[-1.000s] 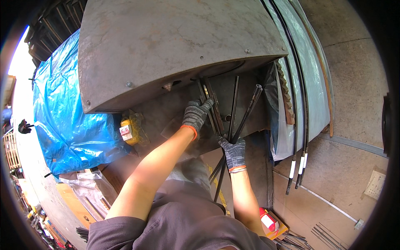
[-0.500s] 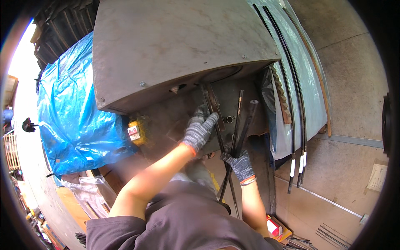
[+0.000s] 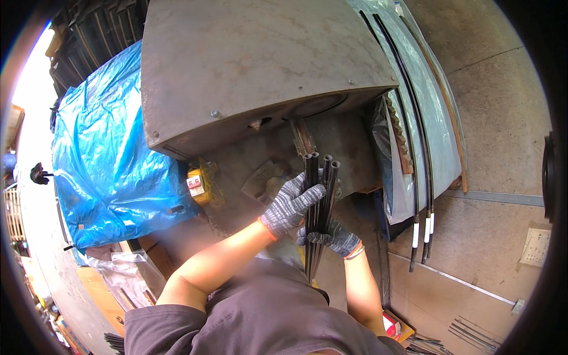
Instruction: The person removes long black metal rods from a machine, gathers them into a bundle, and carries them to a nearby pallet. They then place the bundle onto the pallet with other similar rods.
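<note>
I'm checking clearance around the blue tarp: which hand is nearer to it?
Left. The left hand, on the dark tubes, is to the right of the blue tarp; the right hand, lower on them, is farther right.

We've got dark metal tubes bunched tight in both hands, four round hollow mouths facing up at us, slightly uneven! Our left hand [image 3: 293,204] holds the tubes [image 3: 318,216] just below those mouths; our right hand [image 3: 336,238] wraps them lower down. They run nearly parallel, lower lengths slanting toward our body.
</note>
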Motion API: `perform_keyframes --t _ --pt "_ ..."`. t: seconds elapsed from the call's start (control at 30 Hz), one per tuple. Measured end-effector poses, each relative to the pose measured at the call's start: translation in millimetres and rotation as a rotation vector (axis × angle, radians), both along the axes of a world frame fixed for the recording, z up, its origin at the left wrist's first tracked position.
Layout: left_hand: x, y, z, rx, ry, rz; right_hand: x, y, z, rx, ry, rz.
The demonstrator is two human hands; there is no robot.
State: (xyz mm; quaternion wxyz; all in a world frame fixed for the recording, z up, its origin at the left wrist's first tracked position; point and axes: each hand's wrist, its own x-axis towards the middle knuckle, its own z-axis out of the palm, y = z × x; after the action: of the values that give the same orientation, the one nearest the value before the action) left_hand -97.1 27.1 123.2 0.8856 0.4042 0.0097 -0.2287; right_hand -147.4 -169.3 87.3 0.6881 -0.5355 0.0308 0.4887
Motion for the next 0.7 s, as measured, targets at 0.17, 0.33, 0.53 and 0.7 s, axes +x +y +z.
perform_keyframes --t 0.17,0.33,0.53,0.7 --pt "-4 3 0 -0.075 0.043 0.046 -2 5 -6 0.068 0.009 -0.015" --pt "-3 8 1 -0.169 0.114 -0.014 0 15 -10 0.127 0.076 0.022" --pt "10 18 -13 -0.087 0.238 0.1 2 26 -5 0.141 0.105 0.016" --pt "33 28 -1 -0.066 0.45 0.206 -36 11 -13 0.013 0.033 -0.091"
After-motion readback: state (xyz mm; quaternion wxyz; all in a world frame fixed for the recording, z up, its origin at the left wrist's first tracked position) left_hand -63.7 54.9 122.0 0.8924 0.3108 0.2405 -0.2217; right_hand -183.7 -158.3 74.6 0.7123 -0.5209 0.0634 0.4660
